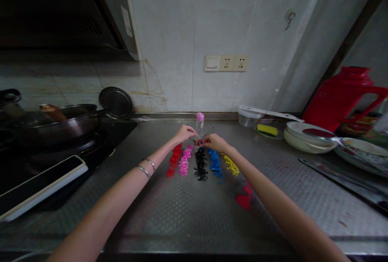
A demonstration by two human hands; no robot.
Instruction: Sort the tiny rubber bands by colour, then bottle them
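Observation:
Small elastic bands lie in rows by colour: red bands [174,161], pink bands [185,160], black bands [200,164], blue bands [215,164] and yellow bands [231,165]. Beyond the black row is a small mixed-colour pile of bands [198,142]. My left hand [184,133] hovers just left of this pile, its fingertips pinched together; anything between them is too small to name. At the pile's right edge, my right hand [216,142] also pinches, its fingertips partly hidden. Behind the pile stands a clear little bottle [199,126] with a pink cap.
A red-and-clear plastic packet [244,197] lies beside my right forearm. Bowls [306,142], a yellow sponge [267,129], a plastic tub [249,117] and a red thermos jug [339,96] occupy the right. Leftward are a pan [60,122] on the stove and a phone-like device [45,185].

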